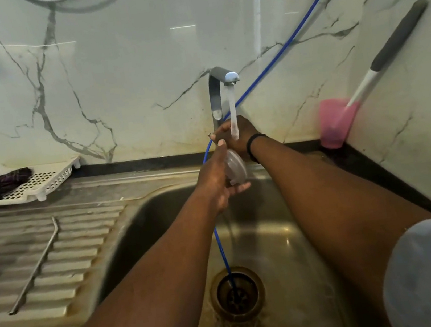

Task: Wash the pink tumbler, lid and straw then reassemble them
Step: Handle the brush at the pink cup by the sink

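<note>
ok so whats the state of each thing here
tap: running
lid: held by both hands under the stream
left hand: gripping lid
right hand: on lid, under water
straw: lying on drainboard
pink cup: upright in corner, brush in it
drain: unplugged

Both arms outstretched; left hand [215, 180] fingers curled in grip, right hand [235, 135] just behind, touching left fingertips

One head-worn wide-angle view looks forward and down from above the sink's [160, 210] near edge, facing the marble back wall [118, 80]; close enough that both forearms fill the foreground.
</note>
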